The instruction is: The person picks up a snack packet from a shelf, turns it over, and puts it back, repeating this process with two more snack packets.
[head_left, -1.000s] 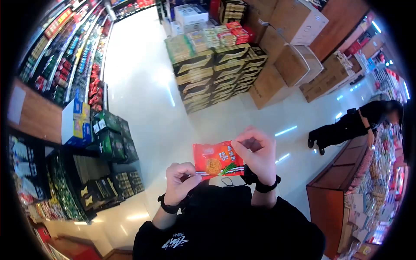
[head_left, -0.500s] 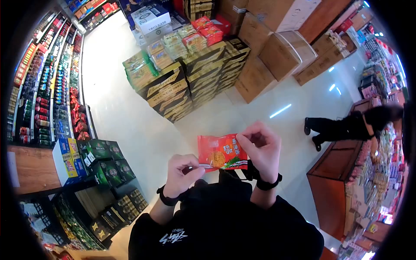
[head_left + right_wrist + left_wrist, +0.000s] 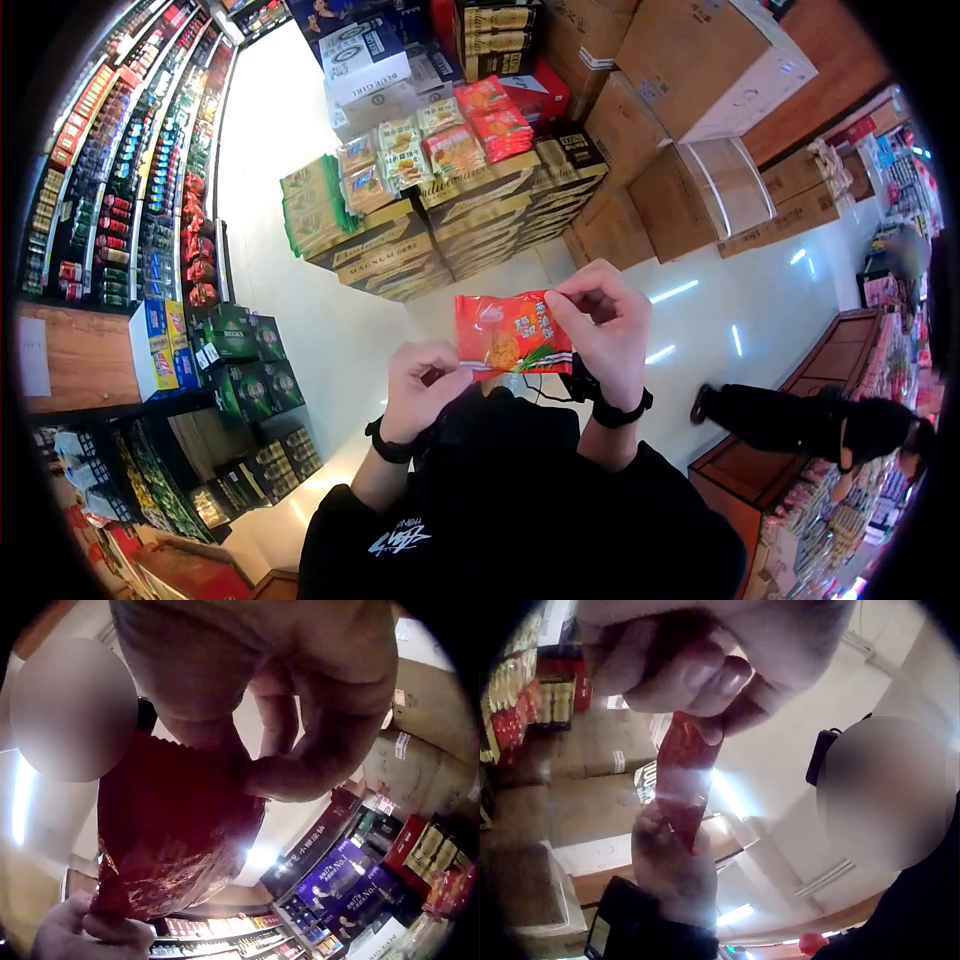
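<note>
Between both hands, in front of the dark shirt, a small red snack packet [image 3: 510, 335] is held up with its printed side toward the head camera; it shows a round biscuit and green onion stalks. My left hand [image 3: 422, 390] pinches its lower left corner between thumb and curled fingers. At the upper right corner, my right hand [image 3: 608, 325] pinches the packet's edge. The left wrist view has the packet [image 3: 684, 776] nearly edge-on, hanging below the left fingers. From the right wrist, its darker back [image 3: 176, 825] and zigzag edge show.
Beer cartons [image 3: 390, 255] stacked ahead carry several snack packs [image 3: 400, 150]. Brown cardboard boxes [image 3: 690, 190] stand to their right. Stocked shelves [image 3: 130, 190] run along the left, with green cartons [image 3: 240, 365] nearer. At right, another person in black [image 3: 800, 425] bends over a display counter [image 3: 830, 350].
The head view has shifted, so the surroundings move in the frame. Both hands keep pinching the packet in nearly the same place. The other person now leans lower over the counter.
</note>
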{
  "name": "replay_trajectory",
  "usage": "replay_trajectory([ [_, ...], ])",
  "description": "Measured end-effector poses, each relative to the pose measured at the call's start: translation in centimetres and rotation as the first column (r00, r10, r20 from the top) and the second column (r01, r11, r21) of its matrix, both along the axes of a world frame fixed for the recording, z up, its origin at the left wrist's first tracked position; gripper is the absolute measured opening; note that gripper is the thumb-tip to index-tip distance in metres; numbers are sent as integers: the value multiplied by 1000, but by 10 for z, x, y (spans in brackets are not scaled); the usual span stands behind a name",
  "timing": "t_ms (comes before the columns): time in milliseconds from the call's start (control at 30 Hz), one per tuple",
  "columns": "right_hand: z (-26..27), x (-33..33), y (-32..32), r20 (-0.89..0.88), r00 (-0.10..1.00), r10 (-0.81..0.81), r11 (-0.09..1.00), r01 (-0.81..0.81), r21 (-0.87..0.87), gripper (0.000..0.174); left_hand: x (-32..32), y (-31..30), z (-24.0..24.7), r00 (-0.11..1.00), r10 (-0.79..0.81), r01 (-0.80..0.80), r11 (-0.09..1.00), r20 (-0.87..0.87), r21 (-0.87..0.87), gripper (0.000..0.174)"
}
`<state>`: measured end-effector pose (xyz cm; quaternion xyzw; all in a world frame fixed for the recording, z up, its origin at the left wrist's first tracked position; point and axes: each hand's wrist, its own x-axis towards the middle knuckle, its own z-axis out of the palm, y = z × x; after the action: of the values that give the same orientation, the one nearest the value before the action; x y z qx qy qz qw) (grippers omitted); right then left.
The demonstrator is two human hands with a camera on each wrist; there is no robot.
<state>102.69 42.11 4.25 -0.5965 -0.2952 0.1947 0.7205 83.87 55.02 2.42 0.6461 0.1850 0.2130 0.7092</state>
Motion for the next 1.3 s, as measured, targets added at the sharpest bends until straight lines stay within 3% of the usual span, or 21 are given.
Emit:
replay_trajectory([
  [200, -15, 55, 56, -15, 1000, 10, 998, -11, -59, 7, 56, 53, -15, 999, 35, -36, 998, 19, 61, 16],
  [300, -17, 75, 84, -5, 1000, -27, 989, 26, -148, 7, 83, 83, -24, 1000, 15, -15, 999, 9, 29, 16],
  [533, -24, 123, 135, 42, 993, -112, 962, 119, -245, 6, 136, 138, -42, 997, -77, 78, 988, -7, 130, 13],
  [667, -35, 152, 163, 55, 992, -112, 957, 123, -263, 6, 163, 152, -38, 998, -55, 55, 999, -36, -1, 11],
  [767, -38, 170, 181, -13, 992, -126, 959, 118, -257, 7, 181, 161, -45, 993, -17, 31, 993, -121, 116, 11],
  [867, -56, 198, 195, 69, 990, -121, 944, 137, -301, 8, 203, 170, -61, 966, 23, 13, 991, -259, 137, 12],
  [900, -62, 208, 198, 76, 991, -109, 932, 129, -340, 8, 213, 170, -62, 969, 69, -51, 995, -237, 80, 12],
  [1000, -75, 235, 212, 52, 998, -39, 942, 54, -332, 9, 235, 179, -91, 967, 150, -116, 979, -207, 166, 12],
  [1133, -91, 266, 232, 64, 997, 42, 927, -14, -376, 12, 260, 185, -101, 915, 288, -236, 950, -284, 204, 11],
  [1300, -117, 291, 255, 48, 993, 107, 899, -76, -431, 16, 285, 199, -103, 808, 387, -245, 906, -444, 344, 12],
])
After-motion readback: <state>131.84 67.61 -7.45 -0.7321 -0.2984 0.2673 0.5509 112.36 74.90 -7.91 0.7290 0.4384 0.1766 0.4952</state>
